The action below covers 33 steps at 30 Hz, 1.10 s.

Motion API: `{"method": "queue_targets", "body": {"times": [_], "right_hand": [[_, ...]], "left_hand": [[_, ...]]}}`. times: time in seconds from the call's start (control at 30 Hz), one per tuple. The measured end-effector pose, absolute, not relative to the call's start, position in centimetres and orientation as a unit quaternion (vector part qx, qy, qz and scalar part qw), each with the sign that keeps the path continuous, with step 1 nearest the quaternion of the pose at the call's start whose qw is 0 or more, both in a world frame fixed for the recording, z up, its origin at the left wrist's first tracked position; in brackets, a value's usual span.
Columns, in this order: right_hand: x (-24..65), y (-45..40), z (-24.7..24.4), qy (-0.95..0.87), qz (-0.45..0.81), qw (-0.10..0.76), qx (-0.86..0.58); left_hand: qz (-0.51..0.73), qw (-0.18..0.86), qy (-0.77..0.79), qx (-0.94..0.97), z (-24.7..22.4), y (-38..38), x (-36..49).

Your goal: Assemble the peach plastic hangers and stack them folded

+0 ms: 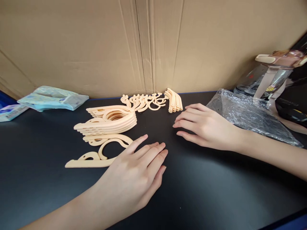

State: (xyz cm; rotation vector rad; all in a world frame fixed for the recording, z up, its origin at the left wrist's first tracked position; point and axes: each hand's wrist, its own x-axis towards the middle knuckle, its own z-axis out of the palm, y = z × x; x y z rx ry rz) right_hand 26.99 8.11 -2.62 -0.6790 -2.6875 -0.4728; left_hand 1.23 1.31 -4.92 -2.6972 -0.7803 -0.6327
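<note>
My left hand (pixel 137 174) lies palm down with its fingers stretched out and partly covers the right end of a cream plastic folding-hanger piece (pixel 87 163). Whether it touches that piece I cannot tell. Just behind is a stack of similar curved hanger pieces (pixel 107 126). Farther back lie several small hanger hooks (pixel 142 102) in a row, and to their right a bundle of short bent cream strips (pixel 174 101). My right hand (pixel 202 126) rests open, palm down, just in front of those strips, holding nothing.
A crumpled clear plastic bag (pixel 249 111) is beside my right forearm, with a strapped clear bottle (pixel 273 76) behind it. Light-blue packets (pixel 54 99) lie at the back left. A cardboard wall (pixel 96 48) stands along the far edge of the black table (pixel 216 191).
</note>
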Motion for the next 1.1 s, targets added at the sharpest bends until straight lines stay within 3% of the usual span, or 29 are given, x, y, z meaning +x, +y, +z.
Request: {"method": "queue_targets", "body": {"times": [0.2,0.57,0.83,1.1], "right_hand": [[24.3,12.3,-1.4,-0.927,-0.29,0.119,-0.206],[18.2,18.0,-2.0,-0.931,-0.322,0.07,-0.155],[17.1,19.4,-2.6,-0.93,-0.345,0.089,-0.087],[18.1,17.6,-1.6,-0.922,-0.345,0.113,-0.133]], "left_hand": [[-0.226,0.118,-0.272,-0.928,-5.1,1.3,1.2],[-0.224,0.122,-0.275,-0.927,-5.1,1.3,1.2],[-0.229,0.117,-0.274,-0.927,-4.9,1.2,1.1],[-0.229,0.104,-0.275,-0.928,-5.0,1.3,1.0]]}}
